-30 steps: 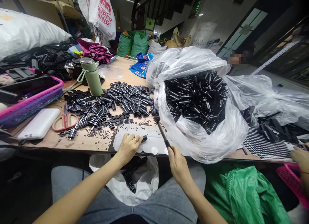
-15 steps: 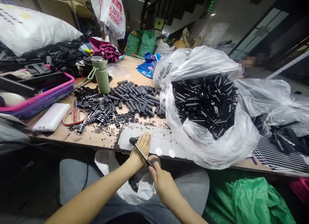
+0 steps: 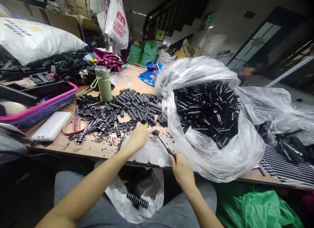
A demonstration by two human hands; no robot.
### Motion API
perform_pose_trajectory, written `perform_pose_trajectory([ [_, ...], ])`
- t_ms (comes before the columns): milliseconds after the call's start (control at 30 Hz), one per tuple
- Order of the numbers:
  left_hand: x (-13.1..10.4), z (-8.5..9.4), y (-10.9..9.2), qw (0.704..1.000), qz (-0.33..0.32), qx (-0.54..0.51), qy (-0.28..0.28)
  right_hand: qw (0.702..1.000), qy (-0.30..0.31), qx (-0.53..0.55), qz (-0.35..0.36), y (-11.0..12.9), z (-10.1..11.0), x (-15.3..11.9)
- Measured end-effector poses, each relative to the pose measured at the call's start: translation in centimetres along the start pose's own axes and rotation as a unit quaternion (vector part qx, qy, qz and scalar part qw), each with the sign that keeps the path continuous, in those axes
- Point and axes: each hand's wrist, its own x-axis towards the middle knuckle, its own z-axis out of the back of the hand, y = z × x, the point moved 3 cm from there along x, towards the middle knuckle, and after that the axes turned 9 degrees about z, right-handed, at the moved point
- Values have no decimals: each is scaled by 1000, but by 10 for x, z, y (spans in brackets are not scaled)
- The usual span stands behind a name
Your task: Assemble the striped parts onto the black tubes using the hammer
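My right hand (image 3: pixel 183 170) is closed round the dark handle of a small hammer (image 3: pixel 164 141), whose round black head hovers over or rests on a white sheet (image 3: pixel 157 151) at the table's front edge. Just left of the hammer head, my left hand (image 3: pixel 139 137) reaches to the near edge of a pile of black-and-white ribbed rollers (image 3: pixel 137 105). Its fingers are blurred, so what they hold cannot be made out. Tiny dark rings (image 3: pixel 105 141) and black discs (image 3: pixel 125 125) lie around the pile. Below, several ribbed rollers sit in an open white bag (image 3: pixel 157 185) between my legs.
A large clear plastic bag (image 3: pixel 201 67) full of black parts stands on the right. To the left are scissors (image 3: pixel 75 124), a white power bank (image 3: pixel 51 125), a green bottle (image 3: pixel 106 88) and a pink-rimmed basket (image 3: pixel 49 105). A person (image 3: pixel 249 74) is at the far right.
My left hand has lifted from the sheet and moved forward towards the roller pile. The hammer has swung right with my right hand. More rollers show in the bag below.
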Motion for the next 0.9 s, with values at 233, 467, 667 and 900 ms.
perform_pose_trajectory([
  [233, 123, -17, -12, 995, 90, 41, -22, 982, -165, 63, 64, -13, 34, 61],
  [467, 124, -20, -16, 998, 69, -8, -7, 992, -120, -15, 31, -81, 47, 160],
  [667, 49, 15, -21, 991, 17, -133, -27, 992, -91, 0, 89, -64, 87, 130],
  [900, -26, 11, -54, 887, -20, -373, 272, 913, 178, 188, 315, 12, 119, 87],
])
